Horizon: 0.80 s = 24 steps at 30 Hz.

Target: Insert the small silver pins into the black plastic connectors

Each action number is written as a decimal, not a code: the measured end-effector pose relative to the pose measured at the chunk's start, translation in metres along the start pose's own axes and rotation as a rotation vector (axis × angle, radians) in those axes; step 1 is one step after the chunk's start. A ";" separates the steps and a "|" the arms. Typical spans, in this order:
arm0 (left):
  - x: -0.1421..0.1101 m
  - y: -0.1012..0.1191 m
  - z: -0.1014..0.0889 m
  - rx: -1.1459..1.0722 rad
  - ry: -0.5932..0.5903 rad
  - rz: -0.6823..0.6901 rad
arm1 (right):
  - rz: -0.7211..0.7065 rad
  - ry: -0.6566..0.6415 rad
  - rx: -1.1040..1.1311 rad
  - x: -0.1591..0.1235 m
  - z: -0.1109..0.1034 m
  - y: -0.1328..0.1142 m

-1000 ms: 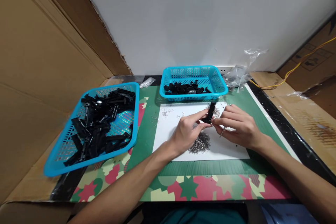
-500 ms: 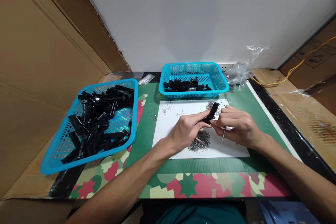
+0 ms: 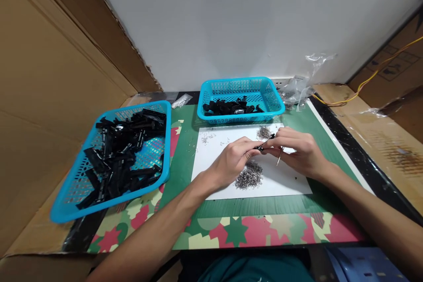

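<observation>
Between the fingertips of both hands is a black plastic part [image 3: 260,148], mostly covered by the fingers. My left hand [image 3: 235,158] is closed on its left side. My right hand [image 3: 297,150] pinches the other side, and a thin metal rod-like tool [image 3: 280,157] sticks out below its fingers. Just under my left hand, a heap of small metal pieces [image 3: 250,176] lies on the white paper sheet [image 3: 280,185]. A smaller heap of metal pieces [image 3: 264,132] sits behind the hands.
A blue basket [image 3: 169,141] with many long black parts stands on the left. Another blue basket [image 3: 241,118] at the back holds smaller black pieces. Clear plastic bags [image 3: 295,90] lie at the back right near yellow wires [image 3: 360,87]. A cardboard wall [image 3: 66,53] borders the left.
The black part stood upright between the hands earlier; now it is tipped down and mostly hidden. My right fingers have moved onto it. The thin tool stays in my right hand.
</observation>
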<state>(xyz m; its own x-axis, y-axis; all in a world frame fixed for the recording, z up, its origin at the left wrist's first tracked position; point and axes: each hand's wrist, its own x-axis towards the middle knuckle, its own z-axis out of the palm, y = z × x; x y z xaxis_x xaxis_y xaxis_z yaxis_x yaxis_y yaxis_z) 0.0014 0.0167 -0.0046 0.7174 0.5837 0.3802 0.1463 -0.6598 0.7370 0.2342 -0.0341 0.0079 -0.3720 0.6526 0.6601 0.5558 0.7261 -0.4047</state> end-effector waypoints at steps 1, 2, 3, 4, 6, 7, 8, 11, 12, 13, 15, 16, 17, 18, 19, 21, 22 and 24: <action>0.000 0.001 -0.001 0.010 -0.009 -0.005 | 0.003 0.003 -0.011 0.000 0.000 0.000; 0.001 0.002 -0.001 0.025 -0.005 -0.009 | 0.007 0.001 -0.021 0.000 0.001 0.001; 0.001 0.002 -0.001 0.044 0.012 -0.011 | 0.011 -0.003 -0.028 -0.001 0.001 0.002; 0.001 0.003 -0.001 0.063 0.038 -0.009 | 0.015 -0.006 -0.034 -0.001 0.002 0.003; 0.001 0.002 -0.001 0.105 0.104 -0.001 | 0.025 -0.012 -0.037 -0.002 0.003 0.005; 0.001 0.002 0.000 0.126 0.135 0.007 | 0.036 -0.020 -0.036 -0.003 0.004 0.006; 0.001 0.002 0.001 0.146 0.160 0.015 | 0.049 -0.031 -0.032 -0.003 0.004 0.006; 0.000 0.000 0.003 0.185 0.198 0.026 | 0.076 -0.094 0.008 -0.003 0.002 0.006; -0.001 -0.001 0.003 0.189 0.201 0.022 | 0.075 -0.120 0.032 -0.002 0.000 0.006; -0.001 -0.002 0.003 0.191 0.198 0.016 | 0.072 -0.143 0.054 -0.001 -0.002 0.005; -0.002 -0.002 0.003 0.191 0.186 0.001 | 0.065 -0.173 0.074 0.002 -0.006 0.003; -0.002 -0.003 0.003 0.191 0.175 -0.006 | 0.068 -0.176 0.067 0.003 -0.007 0.003; -0.002 -0.003 0.003 0.192 0.164 -0.012 | 0.074 -0.172 0.051 0.003 -0.008 0.003; -0.002 -0.003 0.003 0.196 0.153 -0.015 | 0.078 -0.166 0.024 0.004 -0.009 0.003; -0.002 -0.003 0.003 0.202 0.140 -0.013 | 0.079 -0.158 -0.011 0.004 -0.009 0.004; -0.002 -0.004 0.003 0.217 0.109 -0.002 | 0.067 -0.131 -0.094 0.003 -0.010 0.006; -0.001 -0.004 0.003 0.227 0.093 0.003 | 0.054 -0.113 -0.124 0.002 -0.011 0.007; -0.001 -0.004 0.003 0.250 0.061 0.003 | 0.034 -0.061 -0.125 0.002 -0.011 0.006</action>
<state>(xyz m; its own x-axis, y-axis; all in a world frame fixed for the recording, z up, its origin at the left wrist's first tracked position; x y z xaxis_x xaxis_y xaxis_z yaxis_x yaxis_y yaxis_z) 0.0023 0.0171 -0.0099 0.6770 0.6037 0.4210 0.3129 -0.7538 0.5777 0.2453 -0.0307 0.0135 -0.3942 0.6911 0.6058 0.6558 0.6733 -0.3414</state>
